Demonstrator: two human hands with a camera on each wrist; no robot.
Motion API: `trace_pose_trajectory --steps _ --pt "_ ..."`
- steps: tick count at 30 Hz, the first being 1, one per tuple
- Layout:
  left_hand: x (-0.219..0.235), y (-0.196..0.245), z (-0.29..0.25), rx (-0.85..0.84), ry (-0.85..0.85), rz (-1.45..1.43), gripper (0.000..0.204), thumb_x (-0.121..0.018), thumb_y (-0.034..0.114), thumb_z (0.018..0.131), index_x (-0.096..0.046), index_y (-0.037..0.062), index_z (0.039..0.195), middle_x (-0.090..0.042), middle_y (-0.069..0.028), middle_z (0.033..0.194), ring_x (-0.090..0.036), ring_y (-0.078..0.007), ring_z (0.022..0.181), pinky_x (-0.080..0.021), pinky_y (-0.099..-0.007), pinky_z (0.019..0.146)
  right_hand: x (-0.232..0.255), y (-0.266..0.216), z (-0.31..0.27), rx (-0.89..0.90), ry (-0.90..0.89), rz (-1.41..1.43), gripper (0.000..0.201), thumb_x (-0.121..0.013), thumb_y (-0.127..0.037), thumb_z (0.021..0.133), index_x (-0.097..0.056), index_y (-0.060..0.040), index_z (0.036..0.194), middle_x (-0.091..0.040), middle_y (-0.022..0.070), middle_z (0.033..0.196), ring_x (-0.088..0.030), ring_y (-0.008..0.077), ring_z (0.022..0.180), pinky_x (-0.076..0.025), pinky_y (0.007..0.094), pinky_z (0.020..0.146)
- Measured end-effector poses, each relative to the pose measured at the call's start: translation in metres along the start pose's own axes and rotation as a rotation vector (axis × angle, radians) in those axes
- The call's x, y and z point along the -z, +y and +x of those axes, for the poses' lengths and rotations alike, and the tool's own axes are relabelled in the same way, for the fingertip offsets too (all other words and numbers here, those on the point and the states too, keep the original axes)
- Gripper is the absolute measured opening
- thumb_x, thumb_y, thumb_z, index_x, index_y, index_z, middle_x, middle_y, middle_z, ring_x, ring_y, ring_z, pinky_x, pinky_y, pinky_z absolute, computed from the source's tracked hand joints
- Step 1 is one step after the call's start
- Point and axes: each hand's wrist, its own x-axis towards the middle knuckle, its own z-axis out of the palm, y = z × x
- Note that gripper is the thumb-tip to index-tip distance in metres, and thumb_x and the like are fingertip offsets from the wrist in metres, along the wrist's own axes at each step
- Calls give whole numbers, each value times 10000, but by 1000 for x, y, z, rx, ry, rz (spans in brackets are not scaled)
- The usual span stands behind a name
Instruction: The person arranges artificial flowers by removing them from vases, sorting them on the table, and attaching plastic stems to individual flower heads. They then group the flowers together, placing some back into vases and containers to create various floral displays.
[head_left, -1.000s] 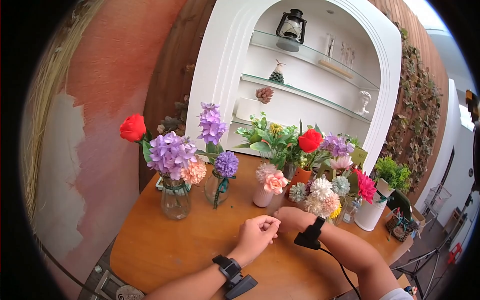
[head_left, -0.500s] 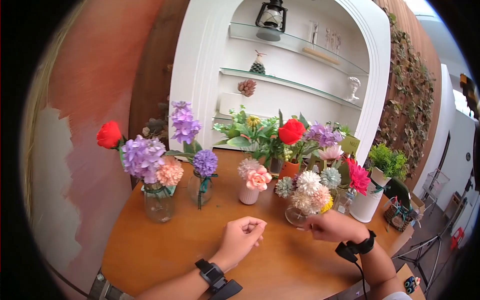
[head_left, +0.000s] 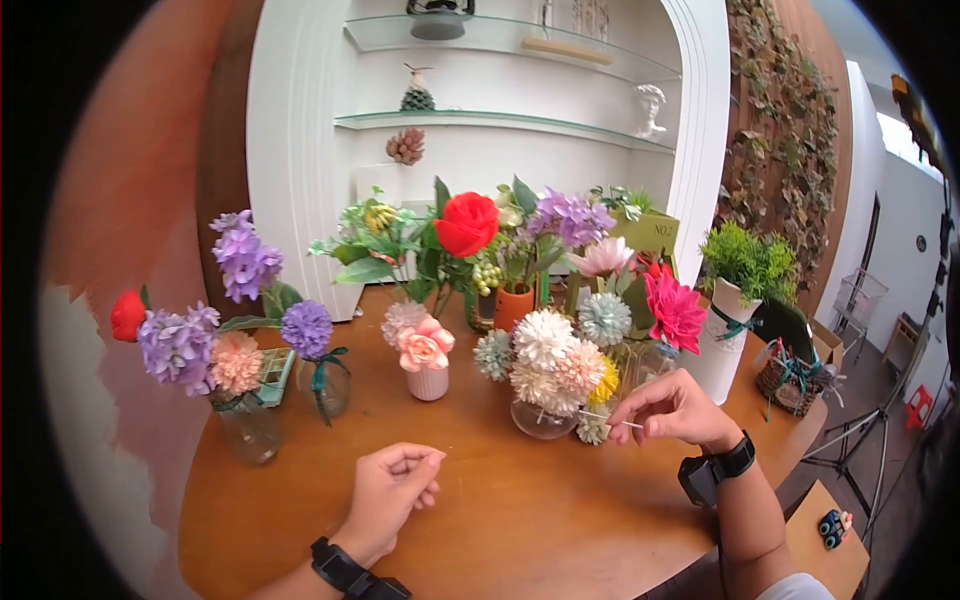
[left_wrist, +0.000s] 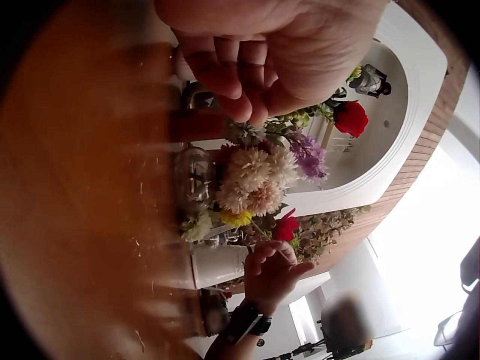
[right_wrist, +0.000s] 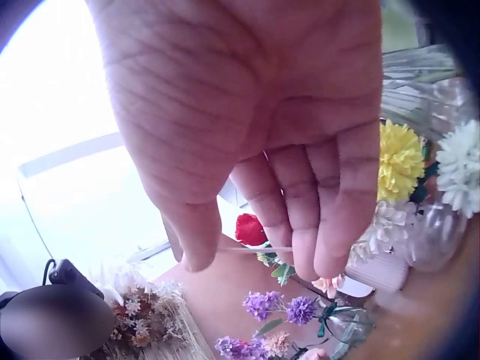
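Observation:
My left hand point(head_left: 385, 495) is over the table's front part, fingers curled and thumb tip against the index finger; nothing shows between them. In the left wrist view, this left hand point(left_wrist: 262, 56) also has its fingertips drawn together. To the right, my right hand point(head_left: 680, 410) holds a thin white strip point(head_left: 626, 424) between thumb and fingers, beside a round glass vase point(head_left: 543, 420) of white and peach flowers point(head_left: 545, 340). A pale flower point(head_left: 593, 426) hangs low at the vase's right side. The right wrist view shows the strip point(right_wrist: 259, 250) spanning from thumb to fingers.
Two glass jars with purple flowers point(head_left: 305, 328) stand at the left. A pink vase point(head_left: 428, 382), an orange pot point(head_left: 514, 308) and a white vase point(head_left: 722, 350) stand farther back. A basket point(head_left: 790, 380) sits at the table's right edge point(head_left: 815, 420).
My right hand has moved away from my left hand to the right, beside the round vase, and the thin strip now shows in it. The left hand stays curled. The head view has shifted.

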Motion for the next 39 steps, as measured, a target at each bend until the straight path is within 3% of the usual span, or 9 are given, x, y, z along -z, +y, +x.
trace_pose_trajectory --steps 4,7,11,14,19,26,28,36,39 --pt "-1 -1 0 3 9 6 145 -632 138 919 -656 3 966 -610 -18 664 -543 -63 531 -395 -177 480 4 4 -3 -49 123 -32 354 -685 -297 891 -689 44 983 -704 77 841 -663 117 754 -509 230 584" --pt "-3 -2 0 15 15 27 146 -633 138 917 -656 0 959 -607 -17 653 -541 -63 523 -394 -178 479 -1 11 4 -115 426 -445 343 -649 -324 911 -724 2 838 -672 31 665 -617 76 580 -468 224 500" --pt "-4 -2 -1 27 12 36 147 -634 138 915 -657 -3 952 -606 -17 647 -541 -64 520 -396 -180 480 -2 21 8 -156 448 -590 379 -626 -340 926 -717 4 797 -676 33 661 -611 78 569 -454 219 497" --pt "-4 -2 -2 27 9 38 148 -635 138 915 -656 -4 954 -607 -18 651 -544 -66 526 -399 -183 485 -5 21 10 -215 354 -670 409 -590 -353 949 -711 7 795 -691 47 694 -625 87 581 -461 217 498" --pt "-3 0 -2 30 -6 35 151 -633 139 918 -652 -4 965 -609 -22 660 -549 -70 542 -404 -187 498 -11 3 5 -305 237 -16 438 -544 -380 972 -708 5 842 -702 60 742 -670 100 666 -485 219 502" --pt "-2 -1 -1 51 -55 39 160 -626 138 923 -648 -3 995 -614 -27 707 -558 -71 586 -403 -189 501 -23 10 8 -335 180 -331 411 -531 -351 982 -696 23 938 -708 77 788 -683 118 733 -497 226 535" --pt "-2 0 -1 59 -67 50 169 -624 138 925 -644 0 1019 -610 -19 728 -561 -69 607 -400 -185 500 -28 5 6 -270 47 23 389 -529 -322 986 -686 32 962 -711 85 834 -681 117 780 -507 236 563" --pt "-5 6 -4 198 -289 133 408 -653 160 914 -512 37 1276 -498 -20 1185 -547 -43 712 -375 -159 509 -48 7 4 -401 33 -153 391 -511 -337 994 -678 15 1027 -709 91 919 -677 127 845 -513 238 601" --pt "-8 6 -4 194 -301 121 437 -665 147 904 -503 37 1295 -533 -21 1142 -546 -42 720 -391 -157 528 -60 5 2 -314 -112 121 368 -518 -296 993 -668 35 1051 -701 117 999 -668 165 917 -527 253 630"
